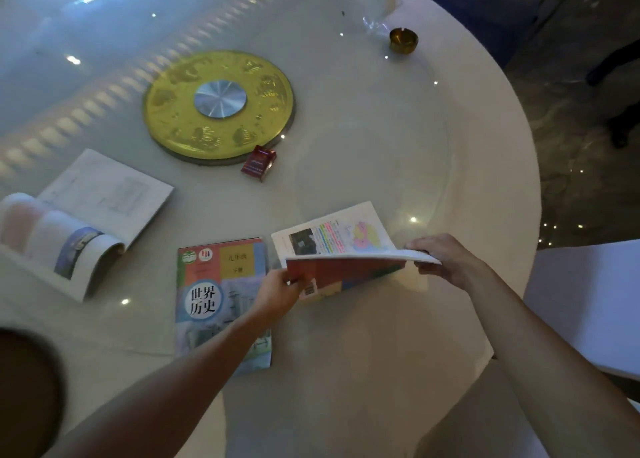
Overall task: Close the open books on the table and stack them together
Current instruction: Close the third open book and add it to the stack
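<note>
On the round desk [398, 139], the red-backed book [346, 267] hangs half open between both hands. The right hand [438, 258] pinches its outer edge; the left hand [277, 293] grips the near corner, beside a closed book [221, 302]. Best fold the halves squarely before stacking.

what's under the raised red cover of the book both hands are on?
Under the red cover, held by the left hand and right hand, a printed page with a photo and coloured map shows. The near part is covered.
</note>
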Demonstrator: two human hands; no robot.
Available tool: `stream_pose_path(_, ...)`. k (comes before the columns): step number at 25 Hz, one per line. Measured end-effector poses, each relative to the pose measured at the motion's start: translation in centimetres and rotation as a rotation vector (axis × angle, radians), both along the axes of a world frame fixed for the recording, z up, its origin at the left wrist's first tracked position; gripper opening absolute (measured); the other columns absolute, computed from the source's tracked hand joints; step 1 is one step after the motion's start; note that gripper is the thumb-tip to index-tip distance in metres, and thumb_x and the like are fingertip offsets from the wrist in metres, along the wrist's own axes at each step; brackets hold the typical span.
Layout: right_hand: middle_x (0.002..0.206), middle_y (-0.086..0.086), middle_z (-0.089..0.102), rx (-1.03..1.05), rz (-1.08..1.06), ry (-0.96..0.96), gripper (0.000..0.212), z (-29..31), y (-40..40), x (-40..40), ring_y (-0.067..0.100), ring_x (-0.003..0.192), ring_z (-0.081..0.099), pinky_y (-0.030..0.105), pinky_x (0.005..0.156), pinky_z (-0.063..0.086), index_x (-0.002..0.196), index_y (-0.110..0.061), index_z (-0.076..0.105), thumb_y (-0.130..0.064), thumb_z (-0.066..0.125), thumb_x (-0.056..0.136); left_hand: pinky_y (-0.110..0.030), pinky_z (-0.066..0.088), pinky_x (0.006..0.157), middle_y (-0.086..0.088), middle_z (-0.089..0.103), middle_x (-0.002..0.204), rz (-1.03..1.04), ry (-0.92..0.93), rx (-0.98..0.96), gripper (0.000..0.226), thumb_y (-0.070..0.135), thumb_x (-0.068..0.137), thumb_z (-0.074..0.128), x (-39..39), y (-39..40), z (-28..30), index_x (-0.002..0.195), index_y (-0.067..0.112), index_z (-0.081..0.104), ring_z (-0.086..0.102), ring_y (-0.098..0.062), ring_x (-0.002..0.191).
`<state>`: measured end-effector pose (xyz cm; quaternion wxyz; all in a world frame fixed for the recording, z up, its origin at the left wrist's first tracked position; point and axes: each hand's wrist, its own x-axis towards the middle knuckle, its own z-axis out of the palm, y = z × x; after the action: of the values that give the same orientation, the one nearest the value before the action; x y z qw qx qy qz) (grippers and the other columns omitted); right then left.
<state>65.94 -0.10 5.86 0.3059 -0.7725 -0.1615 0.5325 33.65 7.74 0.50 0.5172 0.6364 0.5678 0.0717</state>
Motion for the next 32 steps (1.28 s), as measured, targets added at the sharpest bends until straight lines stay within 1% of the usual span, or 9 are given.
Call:
stream_pose_path(3, 0.077, 0.011, 0.064, -0.026, -0.081, 0.099, 0.021, 0.4, -0.7, -2.3, 0.021, 0.057, 0.057, 0.031, 0.058, 0.05, 0.084, -0.008, 0.067, -0.023, 0.058, 0.097, -0.031, 0.053, 0.058, -0.002, 0.075, 0.07, 0.072, 0.015, -0.016, 0.023, 0.029, 0.091, 0.067, -1.5, -0.1, 0.1, 0.084, 0.009, 0.076, 0.069, -0.02, 0.069)
stream_pose_path(5, 0.081, 0.011, 0.069, -0.029, -0.121, 0.091, 0.038, -0.4, -0.9, -3.6, 0.023, 0.064, 0.064, 0.036, 0.066, 0.056, 0.091, -0.01, 0.065, -0.045, 0.055, 0.1, -0.042, 0.063, 0.068, -0.004, 0.078, 0.079, 0.138, 0.035, -0.041, 0.017, 0.021, 0.088, 0.063, -2.1, 0.1, 0.3, 0.086, 0.013, 0.078, 0.076, -0.022, 0.074)
stream_pose_path(7, 0.083, 0.012, 0.07, -0.024, -0.151, 0.077, 0.046, -1.6, -0.7, -4.5, 0.026, 0.071, 0.066, 0.042, 0.075, 0.059, 0.097, -0.01, 0.066, -0.053, 0.05, 0.102, -0.043, 0.063, 0.078, -0.003, 0.079, 0.089, 0.126, 0.073, -0.071, 0.018, 0.019, 0.089, 0.062, -2.3, 0.6, 0.0, 0.096, 0.014, 0.077, 0.075, -0.019, 0.081)
stream_pose_path(13, 0.095, 0.014, 0.066, -0.036, -0.083, -0.041, 0.03, -3.9, 0.4, -5.7, 0.026, 0.077, 0.065, 0.04, 0.071, 0.059, 0.116, -0.008, 0.067, -0.032, 0.053, 0.104, -0.029, 0.051, 0.078, 0.001, 0.071, 0.112, 0.088, 0.157, -0.051, 0.038, 0.029, 0.089, 0.064, -0.9, 0.4, -0.1, 0.123, 0.014, 0.058, 0.067, -0.016, 0.096)
stream_pose_path(18, 0.093, 0.008, 0.07, -0.082, 0.056, -0.393, 0.018, -5.6, 0.2, -5.1, 0.028, 0.083, 0.066, 0.042, 0.073, 0.054, 0.102, -0.008, 0.07, -0.021, 0.065, 0.091, -0.045, 0.044, 0.109, -0.018, 0.046, 0.145, 0.023, 0.287, 0.008, 0.09, 0.03, 0.087, 0.069, 0.2, -0.4, -1.2, 0.156, 0.003, 0.017, 0.05, -0.033, 0.132)
stream_pose_path(21, 0.097, 0.008, 0.066, -0.192, 0.059, -0.477, 0.028, -6.3, -0.8, -5.3, 0.028, 0.09, 0.063, 0.041, 0.076, 0.05, 0.103, -0.008, 0.06, -0.027, 0.071, 0.085, -0.046, 0.039, 0.114, -0.02, 0.035, 0.153, -0.153, 0.355, 0.289, 0.083, 0.03, 0.086, 0.07, 1.1, -1.2, -0.9, 0.155, 0.014, 0.027, 0.041, -0.036, 0.139)
stream_pose_path(25, 0.1, 0.011, 0.067, -0.21, 0.019, -0.266, 0.028, -7.2, -2.3, -6.1, 0.029, 0.09, 0.067, 0.041, 0.07, 0.054, 0.104, -0.008, 0.059, -0.027, 0.073, 0.089, -0.052, 0.031, 0.118, -0.016, 0.03, 0.161, -0.352, 0.275, 0.234, 0.076, 0.039, 0.085, 0.073, 2.7, -2.1, -0.9, 0.152, 0.024, 0.041, 0.029, -0.033, 0.148)
stream_pose_path(28, 0.096, 0.008, 0.064, -0.143, -0.041, -0.091, 0.024, -6.8, -2.9, -6.5, 0.022, 0.08, 0.062, 0.033, 0.061, 0.052, 0.108, -0.007, 0.059, -0.017, 0.072, 0.09, -0.049, 0.031, 0.117, -0.011, 0.038, 0.155, -0.479, 0.27, 0.206, 0.076, 0.04, 0.083, 0.075, 3.9, -2.8, -0.6, 0.15, 0.024, 0.042, 0.031, -0.031, 0.145)
stream_pose_path(32, 0.084, 0.009, 0.06, 0.051, -0.167, 0.153, 0.008, -3.6, -2.6, -6.6, 0.023, 0.07, 0.065, 0.036, 0.065, 0.059, 0.096, -0.01, 0.059, -0.009, 0.065, 0.091, -0.042, 0.039, 0.106, -0.007, 0.048, 0.139, -0.535, 0.265, 0.248, 0.066, 0.036, 0.077, 0.078, 4.0, -3.2, 0.4, 0.137, 0.029, 0.05, 0.042, -0.027, 0.131)
